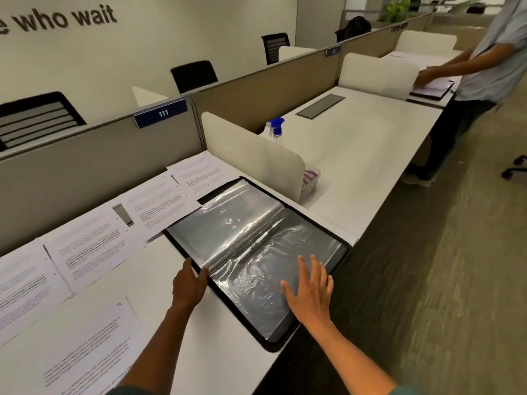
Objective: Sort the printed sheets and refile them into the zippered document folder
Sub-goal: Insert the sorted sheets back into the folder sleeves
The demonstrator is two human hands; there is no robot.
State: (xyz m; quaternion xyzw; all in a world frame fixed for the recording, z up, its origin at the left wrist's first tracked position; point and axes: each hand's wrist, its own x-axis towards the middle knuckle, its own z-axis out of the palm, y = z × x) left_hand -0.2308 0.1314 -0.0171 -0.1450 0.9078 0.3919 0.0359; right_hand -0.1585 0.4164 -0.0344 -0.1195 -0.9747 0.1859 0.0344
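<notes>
Head view: black zippered document folder with clear plastic sleeves [251, 238] lies open on white desk [370, 155], printed white sheets [88, 249] spread just left of it. Left hand [189, 285] pinches the sleeve's near-left edge; right hand [310, 292] flat, fingers spread, on the right sleeve.

A long white desk [368, 155] runs along a grey partition. On its near part lies an open black document folder [256, 252], its clear sleeves spread flat and one corner reaching the desk's front edge. Printed sheets [91, 246] lie spread in a row to its left along the partition, two tucked partly under the folder's far edge. Beyond a white divider stand a spray bottle [276, 129] and a small clear container [310, 178].
</notes>
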